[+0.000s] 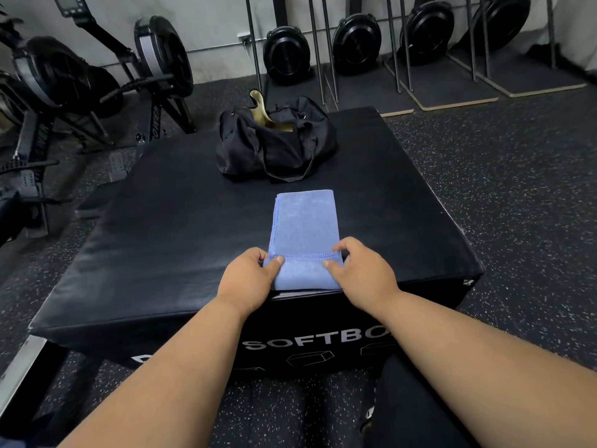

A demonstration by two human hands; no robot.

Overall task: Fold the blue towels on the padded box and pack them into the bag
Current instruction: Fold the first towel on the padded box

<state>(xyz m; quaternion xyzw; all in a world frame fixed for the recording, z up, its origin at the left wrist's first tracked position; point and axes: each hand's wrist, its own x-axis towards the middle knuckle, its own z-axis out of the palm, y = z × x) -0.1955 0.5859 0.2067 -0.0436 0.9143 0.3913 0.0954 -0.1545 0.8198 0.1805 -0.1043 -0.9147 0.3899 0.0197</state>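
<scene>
Bag (277, 140): black soft duffel, standing at the far end of the box top, near the middle of its width. Its top is open and slumped; a tan lining or tan item shows in the opening, and a tan flap sticks up at the rear left. Which of the two it is cannot be told. One dark strap loops down over the front onto the box. No towel is visible inside.

Box (161, 227): large black padded block with a smooth top. White lettering on the near side reads in part "SOFTBO", with small outline drawings below it.

Towel (305, 221): one blue towel, folded into a long narrow strip, lying flat on the box between the bag and the near edge, well apart from the bag. Its long axis runs away from the person. Stitched hem visible along the left side; layered edges show there. The near end is turned up and over onto the strip, its stitched hem running crosswise between the two hands.

Left hand (248, 276): at the near left corner of the towel, thumb on top and fingers curled at the edge, pinching the turned-over end.

Right hand (361, 270): at the near right corner, fingers curled over the edge, thumb on the cloth, gripping the same end.

Surroundings: dark speckled floor (517, 189); rowing machines (97, 76) at left; black fan-wheel machines (355, 43) standing upright along the back wall.
</scene>
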